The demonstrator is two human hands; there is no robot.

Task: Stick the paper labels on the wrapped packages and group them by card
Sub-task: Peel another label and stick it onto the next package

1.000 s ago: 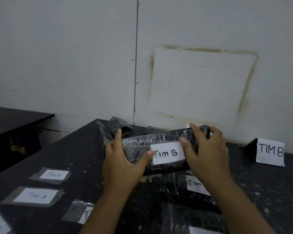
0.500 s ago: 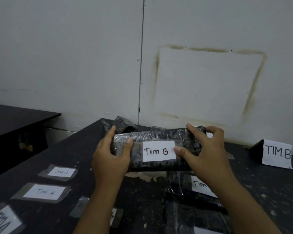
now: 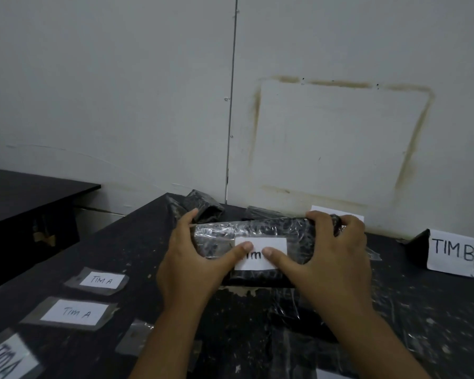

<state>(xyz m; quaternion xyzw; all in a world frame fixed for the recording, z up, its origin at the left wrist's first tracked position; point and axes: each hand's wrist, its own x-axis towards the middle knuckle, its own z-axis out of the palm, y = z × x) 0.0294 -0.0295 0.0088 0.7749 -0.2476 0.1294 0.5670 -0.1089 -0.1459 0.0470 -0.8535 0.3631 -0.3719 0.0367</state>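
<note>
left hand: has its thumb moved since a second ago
Yes. The left hand's thumb slid right onto the label, toward the TIM B card; earlier it sat at the label's left edge.

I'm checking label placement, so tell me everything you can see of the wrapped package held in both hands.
The wrapped package is a long dark block under shiny, creased clear film, held roughly level over the black table. A white paper label sits on its near face; both thumbs press on it, hiding part of the writing. The left hand holds its left end, the right hand its right end, fingers curled over the top.
</note>
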